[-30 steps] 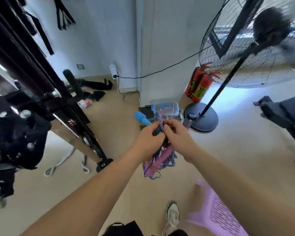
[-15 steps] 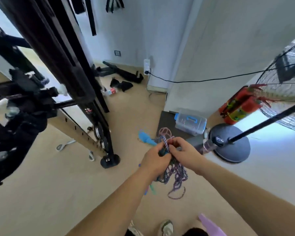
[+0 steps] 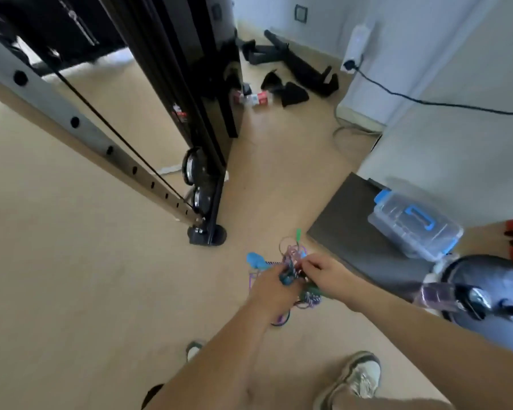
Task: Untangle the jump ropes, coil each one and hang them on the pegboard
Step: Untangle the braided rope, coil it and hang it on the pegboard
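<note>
The jump ropes point(image 3: 290, 261) are one knotted bunch held above the beige floor point(image 3: 101, 291), with no single long axis; a blue handle point(image 3: 255, 259) juts left. Your left hand point(image 3: 271, 288) grips the bunch, and your right hand point(image 3: 323, 276) pinches strands. A black gym frame point(image 3: 196, 84) stands beyond.

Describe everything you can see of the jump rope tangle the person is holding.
The jump rope tangle is a knotted bundle of thin cords: purple, pink and a blue-and-white braided one. A light blue handle sticks out to its left and a green tip pokes up above. Not yet untangled, it is held above the beige floor. The left hand grips its middle; the right hand pinches strands near the top. Loose loops hang below both hands.
</note>
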`<control>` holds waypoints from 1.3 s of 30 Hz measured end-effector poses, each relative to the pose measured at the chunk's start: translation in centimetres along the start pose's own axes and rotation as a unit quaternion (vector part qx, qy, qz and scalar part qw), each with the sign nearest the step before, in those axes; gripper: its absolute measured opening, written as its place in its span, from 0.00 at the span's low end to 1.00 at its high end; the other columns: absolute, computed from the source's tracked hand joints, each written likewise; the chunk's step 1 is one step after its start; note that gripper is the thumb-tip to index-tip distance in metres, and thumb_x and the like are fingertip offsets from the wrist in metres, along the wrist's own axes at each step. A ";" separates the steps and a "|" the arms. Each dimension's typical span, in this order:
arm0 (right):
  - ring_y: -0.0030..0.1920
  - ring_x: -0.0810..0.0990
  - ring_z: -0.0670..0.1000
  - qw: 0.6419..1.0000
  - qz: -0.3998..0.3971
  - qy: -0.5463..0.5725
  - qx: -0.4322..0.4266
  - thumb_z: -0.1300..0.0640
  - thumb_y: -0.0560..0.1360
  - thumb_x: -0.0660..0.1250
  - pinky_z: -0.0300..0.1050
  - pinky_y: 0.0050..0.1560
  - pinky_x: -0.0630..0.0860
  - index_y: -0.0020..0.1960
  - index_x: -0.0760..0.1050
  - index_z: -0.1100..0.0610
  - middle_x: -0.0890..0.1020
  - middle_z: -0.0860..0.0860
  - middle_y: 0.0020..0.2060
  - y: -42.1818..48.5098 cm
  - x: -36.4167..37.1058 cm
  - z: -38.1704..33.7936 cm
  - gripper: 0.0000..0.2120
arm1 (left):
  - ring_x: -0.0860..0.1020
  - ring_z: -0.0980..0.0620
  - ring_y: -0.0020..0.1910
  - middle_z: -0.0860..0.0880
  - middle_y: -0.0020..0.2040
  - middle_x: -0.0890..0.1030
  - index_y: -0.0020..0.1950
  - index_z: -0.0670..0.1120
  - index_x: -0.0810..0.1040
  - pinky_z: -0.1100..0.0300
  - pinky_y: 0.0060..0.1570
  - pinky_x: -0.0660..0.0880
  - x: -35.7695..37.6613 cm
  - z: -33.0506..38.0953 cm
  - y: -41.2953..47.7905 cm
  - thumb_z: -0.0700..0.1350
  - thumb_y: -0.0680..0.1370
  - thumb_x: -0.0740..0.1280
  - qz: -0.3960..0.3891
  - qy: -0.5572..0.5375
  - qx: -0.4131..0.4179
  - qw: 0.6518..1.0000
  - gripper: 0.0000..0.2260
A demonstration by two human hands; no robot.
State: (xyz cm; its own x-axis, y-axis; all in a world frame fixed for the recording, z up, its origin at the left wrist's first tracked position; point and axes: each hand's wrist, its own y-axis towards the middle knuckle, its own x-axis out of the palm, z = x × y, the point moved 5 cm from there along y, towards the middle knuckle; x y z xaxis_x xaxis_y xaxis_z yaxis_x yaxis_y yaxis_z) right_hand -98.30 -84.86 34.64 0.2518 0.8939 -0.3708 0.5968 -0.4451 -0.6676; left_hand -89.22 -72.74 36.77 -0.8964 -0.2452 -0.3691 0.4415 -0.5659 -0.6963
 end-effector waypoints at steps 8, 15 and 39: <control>0.46 0.77 0.48 0.997 -0.059 -0.036 0.027 0.62 0.84 0.60 0.38 0.47 0.76 0.58 0.82 0.57 0.83 0.53 0.47 13.8 9.7 14.5 0.12 | 0.82 0.43 0.52 0.49 0.51 0.84 0.60 0.57 0.79 0.53 0.53 0.79 9.4 -16.6 14.6 0.50 0.78 0.64 0.000 0.026 -0.053 0.998 0.12; 0.55 0.81 0.63 0.965 0.061 -0.251 0.037 0.48 0.78 0.63 0.48 0.53 0.77 0.55 0.82 0.53 0.79 0.57 0.55 24.3 13.9 25.1 0.13 | 0.83 0.44 0.56 0.47 0.56 0.85 0.63 0.56 0.79 0.54 0.56 0.79 14.3 -28.8 23.5 0.53 0.75 0.65 0.031 0.040 -0.066 0.997 0.16; 0.36 0.73 0.52 0.989 0.038 -0.124 -0.070 0.48 0.81 0.65 0.44 0.35 0.68 0.44 0.75 0.53 0.76 0.50 0.35 17.0 14.2 11.6 0.11 | 0.76 0.47 0.36 0.47 0.30 0.75 0.35 0.43 0.77 0.59 0.37 0.69 9.0 -22.7 14.1 0.48 0.76 0.64 -0.035 0.173 0.061 0.982 0.13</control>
State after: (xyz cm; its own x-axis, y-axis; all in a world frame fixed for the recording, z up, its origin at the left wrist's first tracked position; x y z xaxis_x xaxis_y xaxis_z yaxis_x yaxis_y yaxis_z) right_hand -93.37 -80.34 10.53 0.1150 0.8100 -0.5751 0.6872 -0.4829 -0.5427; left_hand -90.21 -65.04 9.62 -0.8489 0.0683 -0.5241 0.3516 -0.6673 -0.6565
